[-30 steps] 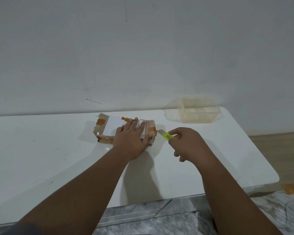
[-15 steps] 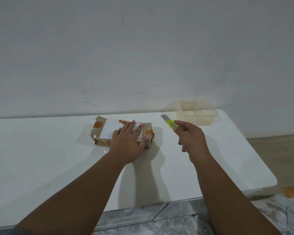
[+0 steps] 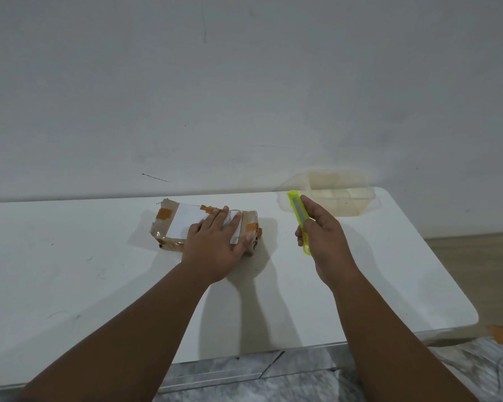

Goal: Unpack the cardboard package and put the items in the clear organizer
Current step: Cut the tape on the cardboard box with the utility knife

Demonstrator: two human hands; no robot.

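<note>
Near the table's (image 3: 70,271) far edge, the left hand (image 3: 215,245) lies spread flat on the taped cardboard package (image 3: 183,224), pinning it for cutting, while the right hand (image 3: 323,239) pinches a yellow utility knife (image 3: 298,216) lifted beside the clear organizer (image 3: 337,195) at the far right corner.

- Bare table (image 3: 70,271) lies open left of the package (image 3: 169,227).
- The clear organizer (image 3: 340,195) blocks the far right corner by the wall (image 3: 244,97).
</note>
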